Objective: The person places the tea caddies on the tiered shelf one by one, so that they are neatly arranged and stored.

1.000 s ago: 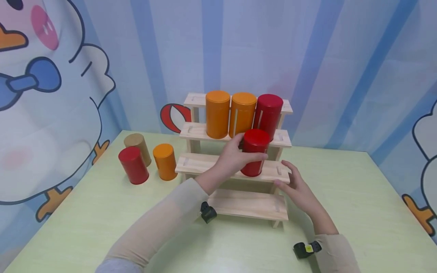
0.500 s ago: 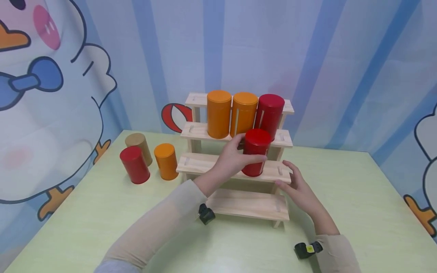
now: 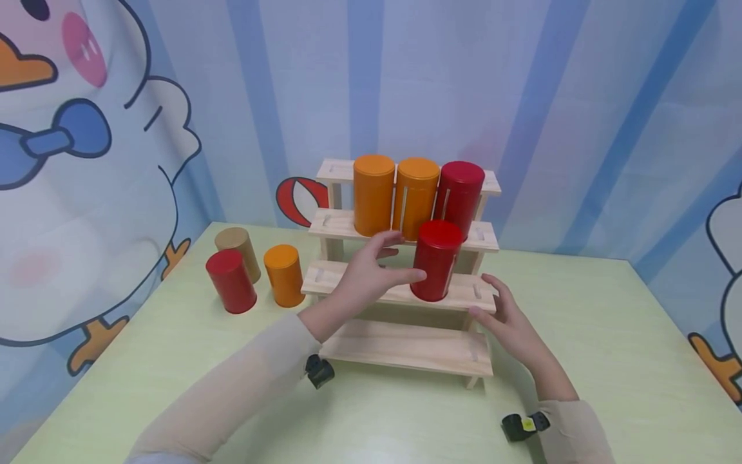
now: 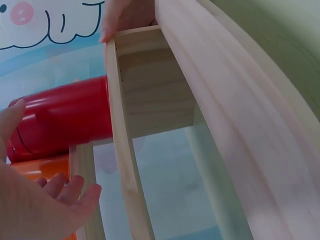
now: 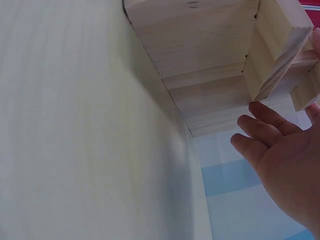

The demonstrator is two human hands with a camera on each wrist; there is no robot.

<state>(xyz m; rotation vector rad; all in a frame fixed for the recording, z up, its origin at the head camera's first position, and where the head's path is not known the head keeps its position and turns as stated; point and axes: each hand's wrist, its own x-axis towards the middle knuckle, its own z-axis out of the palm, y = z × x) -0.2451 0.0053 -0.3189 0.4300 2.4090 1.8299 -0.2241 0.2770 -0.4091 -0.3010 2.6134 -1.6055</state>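
A red canister (image 3: 437, 261) stands upright near the right end of the second step up of a wooden stepped shelf (image 3: 406, 348). My left hand (image 3: 362, 277) is just left of it, fingers spread and not wrapped round it. Its thumb tip overlaps the canister's edge in the head view; whether they touch I cannot tell. My right hand (image 3: 513, 322) holds the right end of the same step, thumb at the front edge and index finger at the back corner. In the right wrist view the other fingers (image 5: 257, 132) of that hand extend loosely beside the wood.
On the step above stand two orange canisters (image 3: 373, 194) and a dark red canister (image 3: 460, 198). Left of the shelf, on the pale green table (image 3: 580, 335), are a red canister (image 3: 232, 281), an orange canister (image 3: 284, 276) and a tan canister (image 3: 239, 251). A patterned curtain (image 3: 440, 77) hangs behind.
My left hand has let go of the red canister and drawn back to the left. The canister stays on its step. My right hand has kept its place at the shelf's end.
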